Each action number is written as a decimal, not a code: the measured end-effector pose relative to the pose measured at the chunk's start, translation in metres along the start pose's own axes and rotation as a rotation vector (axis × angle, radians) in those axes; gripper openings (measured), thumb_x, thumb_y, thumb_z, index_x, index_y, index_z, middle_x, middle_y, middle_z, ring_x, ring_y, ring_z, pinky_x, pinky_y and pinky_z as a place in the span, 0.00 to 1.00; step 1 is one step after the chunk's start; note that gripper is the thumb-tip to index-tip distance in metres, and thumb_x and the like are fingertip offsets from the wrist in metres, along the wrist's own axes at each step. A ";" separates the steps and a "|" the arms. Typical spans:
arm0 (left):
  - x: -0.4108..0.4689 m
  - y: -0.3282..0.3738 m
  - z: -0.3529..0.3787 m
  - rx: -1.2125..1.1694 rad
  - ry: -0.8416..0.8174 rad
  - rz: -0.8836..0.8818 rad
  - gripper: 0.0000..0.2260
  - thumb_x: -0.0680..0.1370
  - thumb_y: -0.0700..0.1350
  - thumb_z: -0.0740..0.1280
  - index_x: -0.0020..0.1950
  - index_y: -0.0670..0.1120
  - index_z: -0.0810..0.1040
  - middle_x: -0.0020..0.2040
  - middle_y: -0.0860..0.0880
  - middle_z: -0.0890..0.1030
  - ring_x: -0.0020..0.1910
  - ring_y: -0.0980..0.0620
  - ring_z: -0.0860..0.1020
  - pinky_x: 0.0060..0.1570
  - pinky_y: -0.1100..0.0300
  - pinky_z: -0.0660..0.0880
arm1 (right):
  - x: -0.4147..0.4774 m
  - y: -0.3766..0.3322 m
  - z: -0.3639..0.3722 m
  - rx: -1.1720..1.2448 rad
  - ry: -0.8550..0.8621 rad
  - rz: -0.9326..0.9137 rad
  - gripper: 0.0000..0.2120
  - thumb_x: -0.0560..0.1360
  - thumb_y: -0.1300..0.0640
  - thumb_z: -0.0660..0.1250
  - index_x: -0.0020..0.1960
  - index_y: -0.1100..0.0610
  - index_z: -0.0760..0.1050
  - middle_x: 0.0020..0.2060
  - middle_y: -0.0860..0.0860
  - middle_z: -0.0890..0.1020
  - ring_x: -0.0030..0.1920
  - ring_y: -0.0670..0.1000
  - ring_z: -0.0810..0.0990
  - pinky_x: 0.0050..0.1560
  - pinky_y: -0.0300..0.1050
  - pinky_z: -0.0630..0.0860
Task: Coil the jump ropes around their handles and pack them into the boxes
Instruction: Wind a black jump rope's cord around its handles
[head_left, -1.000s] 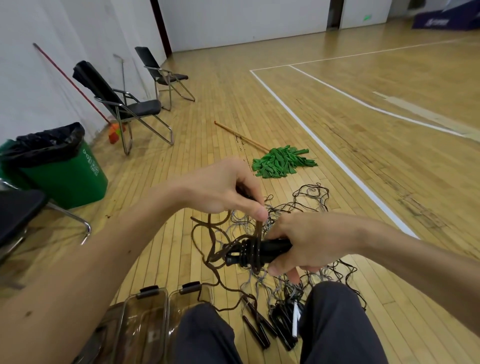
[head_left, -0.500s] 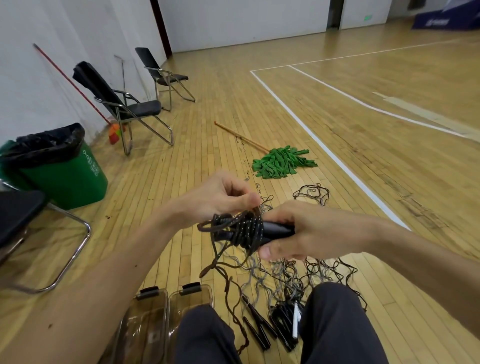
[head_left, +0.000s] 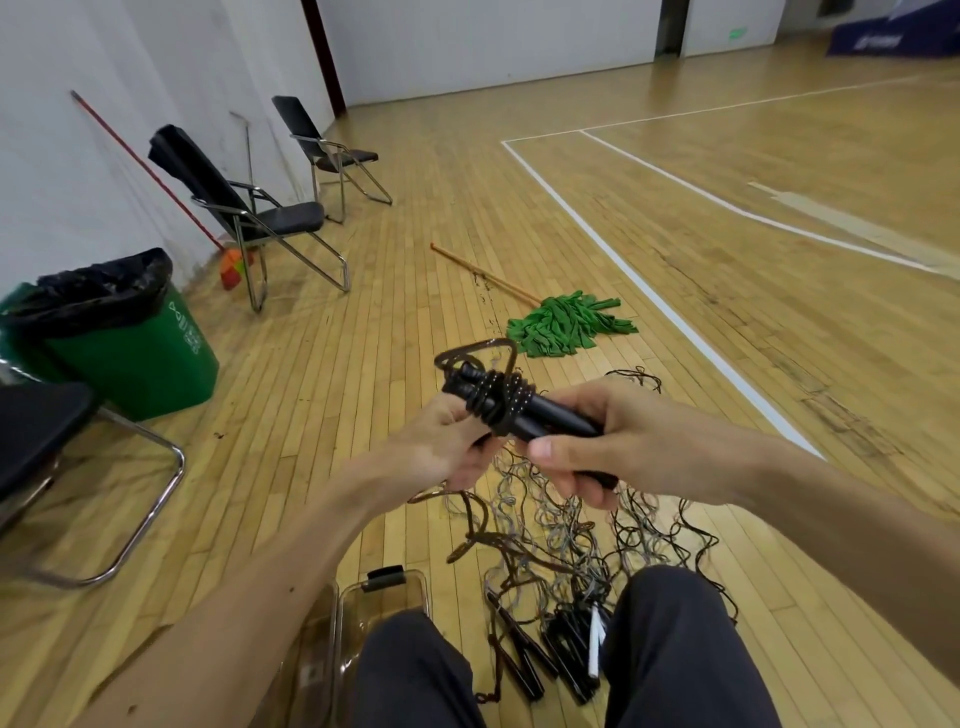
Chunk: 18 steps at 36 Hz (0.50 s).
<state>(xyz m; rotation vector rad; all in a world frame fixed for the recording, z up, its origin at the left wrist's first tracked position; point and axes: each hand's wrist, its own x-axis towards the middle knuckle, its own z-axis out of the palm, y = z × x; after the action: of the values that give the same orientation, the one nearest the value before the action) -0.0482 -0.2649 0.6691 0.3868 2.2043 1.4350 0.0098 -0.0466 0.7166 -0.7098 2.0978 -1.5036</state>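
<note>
The right grip (head_left: 639, 441) clamps the handles (head_left: 558, 418); the left grip (head_left: 441, 447) pinches the rope (head_left: 496, 401). Slackened tension could let the coils slip off.

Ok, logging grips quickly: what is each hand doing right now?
Left hand: gripping the rope beside the coil.
Right hand: gripping the black handles.

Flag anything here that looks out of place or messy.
The green mop lies flat on the floor rather than stood upright. Nearer, loose jump ropes sprawl tangled on it, uncoiled. The left hand and right hand grip a half-coiled rope. Nothing looks spilled or broken.
</note>
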 end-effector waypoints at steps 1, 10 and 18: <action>-0.003 0.003 0.004 -0.014 -0.006 0.028 0.15 0.86 0.47 0.55 0.43 0.41 0.70 0.24 0.56 0.66 0.25 0.55 0.63 0.27 0.63 0.62 | 0.001 0.002 0.000 -0.006 0.021 0.003 0.11 0.79 0.55 0.66 0.54 0.63 0.76 0.34 0.49 0.79 0.32 0.47 0.77 0.33 0.39 0.76; -0.017 0.012 0.022 -0.135 -0.105 0.089 0.19 0.84 0.57 0.54 0.41 0.45 0.67 0.29 0.50 0.61 0.25 0.52 0.60 0.28 0.60 0.62 | 0.009 0.016 0.003 -0.010 0.257 -0.050 0.06 0.82 0.58 0.64 0.51 0.62 0.74 0.33 0.52 0.79 0.31 0.52 0.80 0.34 0.45 0.80; -0.018 0.006 0.023 -0.266 -0.151 0.030 0.15 0.83 0.54 0.57 0.48 0.44 0.71 0.28 0.52 0.63 0.23 0.56 0.62 0.23 0.63 0.63 | 0.014 0.033 -0.001 -0.355 0.449 -0.021 0.09 0.82 0.51 0.66 0.46 0.55 0.74 0.31 0.50 0.76 0.28 0.46 0.72 0.30 0.45 0.71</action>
<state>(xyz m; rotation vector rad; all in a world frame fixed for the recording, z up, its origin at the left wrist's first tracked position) -0.0213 -0.2531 0.6714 0.4214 1.8672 1.6328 -0.0066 -0.0459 0.6847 -0.5482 2.7484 -1.4138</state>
